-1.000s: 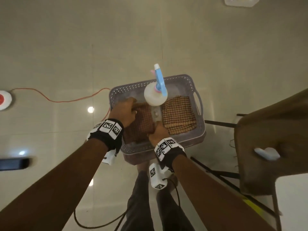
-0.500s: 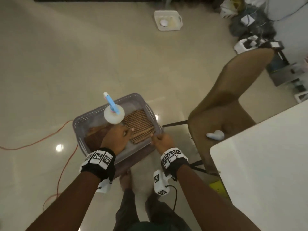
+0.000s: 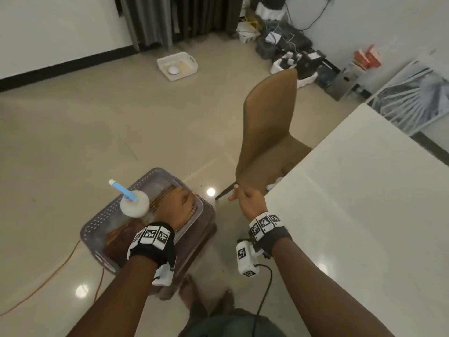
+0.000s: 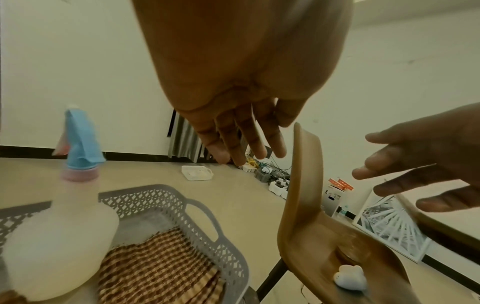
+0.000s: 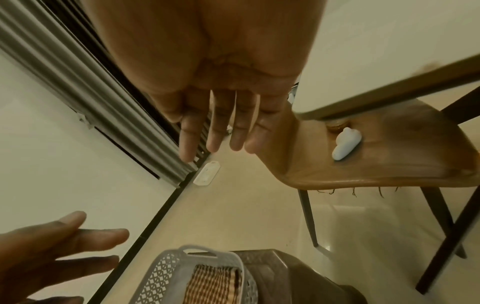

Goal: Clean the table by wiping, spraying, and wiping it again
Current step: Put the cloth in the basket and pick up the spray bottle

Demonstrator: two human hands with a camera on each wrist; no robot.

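The left hand (image 3: 178,207) hovers over the grey perforated basket (image 3: 102,221), its grip apart and empty, fingers (image 4: 235,144) straight and clear of everything. The right hand (image 3: 249,201) hangs beside it toward the tabletop (image 3: 364,203), its grip also apart and holding nothing, just short of the brown chair (image 3: 269,132).

Directly under the left grip lies a folded checked cloth (image 4: 158,269), brown and cream. Judged by its weave it is light, soft and limp; it will sag and unfold if lifted by a corner, so a pinch across the folded middle, or a bunched handful, should carry it best. To the outer side of that grip stands the spray bottle (image 4: 57,224), pale translucent body with a blue trigger head (image 4: 80,139). It looks stiff, smooth and probably slippery, heavier if full; the narrow neck under the head is the natural hold.

A second, darker cloth (image 3: 126,239) lies nearer the wrist, mostly hidden by the left forearm. The bottle's fill level cannot be made out. The basket sits on a brown stool (image 5: 291,273), largely covered. A small white object (image 5: 346,143) lies on the chair seat; what it is stays unclear.
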